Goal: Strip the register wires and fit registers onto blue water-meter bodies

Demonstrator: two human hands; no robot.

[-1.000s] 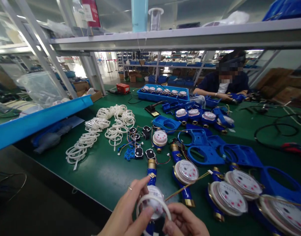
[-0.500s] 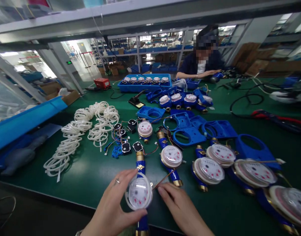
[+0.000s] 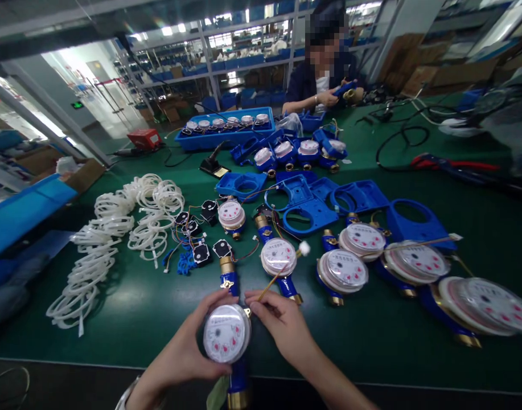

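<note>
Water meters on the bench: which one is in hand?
The nearest water meter, at the front table edge: left hand cups its dial, right hand touches its side. The others lie untouched.

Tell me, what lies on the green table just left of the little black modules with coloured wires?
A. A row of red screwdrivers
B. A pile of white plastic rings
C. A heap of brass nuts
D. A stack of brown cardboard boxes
B: a long pile of white plastic rings sprawls over the green table left of the small black modules with coloured wires, far from the person's hands.
</note>
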